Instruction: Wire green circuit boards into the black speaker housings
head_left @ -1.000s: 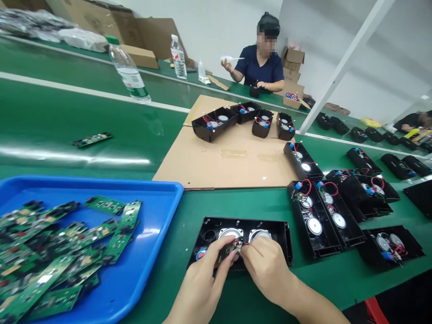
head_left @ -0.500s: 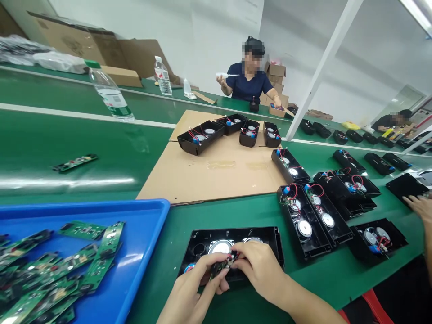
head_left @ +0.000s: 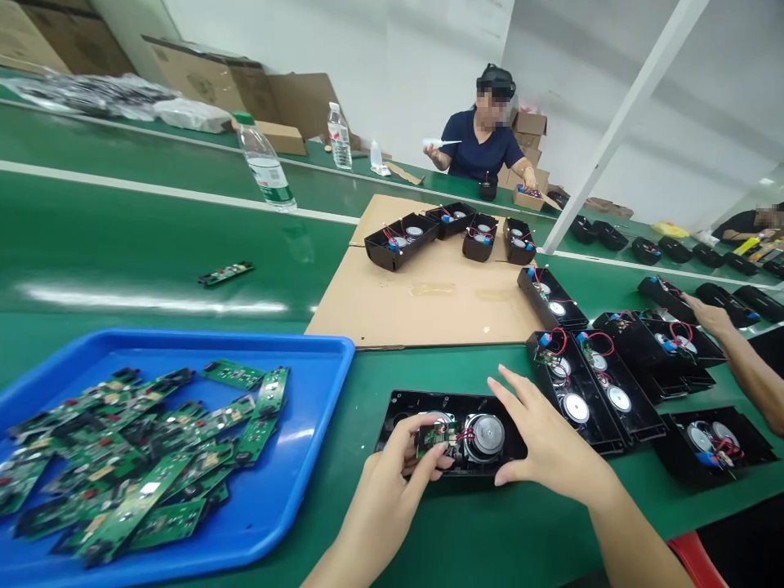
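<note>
One board [head_left: 432, 439], left hand [head_left: 392, 475] pinching; right hand [head_left: 551, 445] spread; green table [head_left: 441, 367]; wall [head_left: 422, 65] seemingly white

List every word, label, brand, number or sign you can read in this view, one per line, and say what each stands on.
No text is readable.
Green-capped bottle: label print too small, blurred.
Bottle with red-marked label: too small, blurred.
Circuit board in left hand: no legible marking.
Piled boards: no legible marking.
</note>
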`<state>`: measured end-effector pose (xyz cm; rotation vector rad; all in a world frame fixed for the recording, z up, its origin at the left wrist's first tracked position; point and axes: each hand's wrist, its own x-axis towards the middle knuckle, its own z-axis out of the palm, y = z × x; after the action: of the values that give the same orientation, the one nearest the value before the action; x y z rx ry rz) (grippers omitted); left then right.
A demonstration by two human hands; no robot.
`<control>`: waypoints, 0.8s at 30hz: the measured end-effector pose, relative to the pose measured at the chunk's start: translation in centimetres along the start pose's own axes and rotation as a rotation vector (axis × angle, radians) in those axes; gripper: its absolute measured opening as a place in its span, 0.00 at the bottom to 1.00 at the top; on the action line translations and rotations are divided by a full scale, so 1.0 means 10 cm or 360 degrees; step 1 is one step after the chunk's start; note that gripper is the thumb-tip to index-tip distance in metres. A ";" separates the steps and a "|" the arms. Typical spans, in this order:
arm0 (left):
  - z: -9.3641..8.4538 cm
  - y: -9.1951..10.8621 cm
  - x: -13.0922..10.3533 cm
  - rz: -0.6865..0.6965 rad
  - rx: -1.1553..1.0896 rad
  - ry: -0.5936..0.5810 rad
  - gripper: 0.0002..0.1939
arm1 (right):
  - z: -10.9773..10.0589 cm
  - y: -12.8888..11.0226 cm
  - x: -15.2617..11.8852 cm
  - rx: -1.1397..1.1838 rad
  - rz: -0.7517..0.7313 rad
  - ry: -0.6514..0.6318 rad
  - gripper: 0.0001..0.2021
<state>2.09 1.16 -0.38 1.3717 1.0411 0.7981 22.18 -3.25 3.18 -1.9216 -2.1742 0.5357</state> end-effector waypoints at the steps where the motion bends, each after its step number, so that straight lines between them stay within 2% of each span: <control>1: 0.00 0.01 -0.01 -0.0010 -0.0013 0.0001 0.12 | -0.01 0.01 0.01 -0.0060 -0.0002 -0.0090 0.56; 4: -0.01 0.06 -0.03 -0.0046 -0.0032 0.0030 0.13 | 0.04 0.02 0.08 -0.0149 -0.0044 -0.0285 0.60; 7: -0.01 0.10 -0.07 -0.0052 -0.0006 0.0063 0.14 | 0.09 -0.01 0.13 -0.0188 -0.0120 -0.0342 0.58; 12: -0.09 0.06 -0.07 -0.0089 0.0236 0.0069 0.19 | 0.16 -0.06 0.10 -0.0242 -0.0059 -0.0287 0.57; 17: -0.26 0.18 0.01 0.0053 0.0832 0.0096 0.16 | 0.18 -0.12 -0.03 -0.0132 -0.0013 -0.0181 0.53; 20: -0.34 0.31 0.07 0.0234 0.1150 0.0086 0.15 | 0.09 -0.12 -0.06 -0.0156 -0.0060 -0.0114 0.51; 24: -0.44 0.47 0.12 0.0513 0.1016 0.0015 0.20 | -0.23 -0.05 -0.07 -0.0094 -0.0058 0.0072 0.49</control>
<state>-0.93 4.31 4.51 2.1196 1.1499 0.7288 22.70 -3.63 5.51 -1.9002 -2.2157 0.4225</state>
